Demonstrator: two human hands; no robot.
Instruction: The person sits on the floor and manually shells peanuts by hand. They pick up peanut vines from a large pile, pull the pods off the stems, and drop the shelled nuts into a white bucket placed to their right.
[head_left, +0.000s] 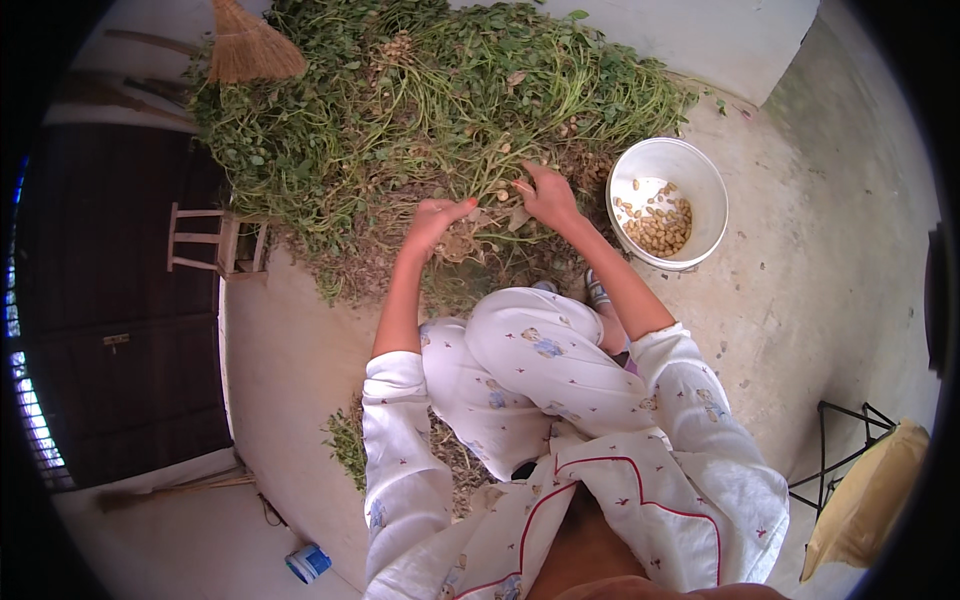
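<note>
A large heap of peanut plants (390, 127) with green leaves and stems lies before me, some pods showing among the stems. My left hand (437, 223) grips a bunch of stems and roots at the heap's near side, its thumb laid over them. Just right of it, my right hand (553, 199) is at the same stems, close to a pale peanut pod (502, 196); its fingertips are partly hidden, so its grip is unclear. Beside my right forearm stands a white plastic bucket (709, 202), with picked peanuts (660, 229) covering part of its bottom.
A straw broom (251, 49) leans over the heap's far left. At left is a small wooden stool (199, 238) by a dark door (112, 300). A folding stool (862, 495) stands at lower right. More plant matter (349, 442) lies behind my legs on the concrete floor (300, 360).
</note>
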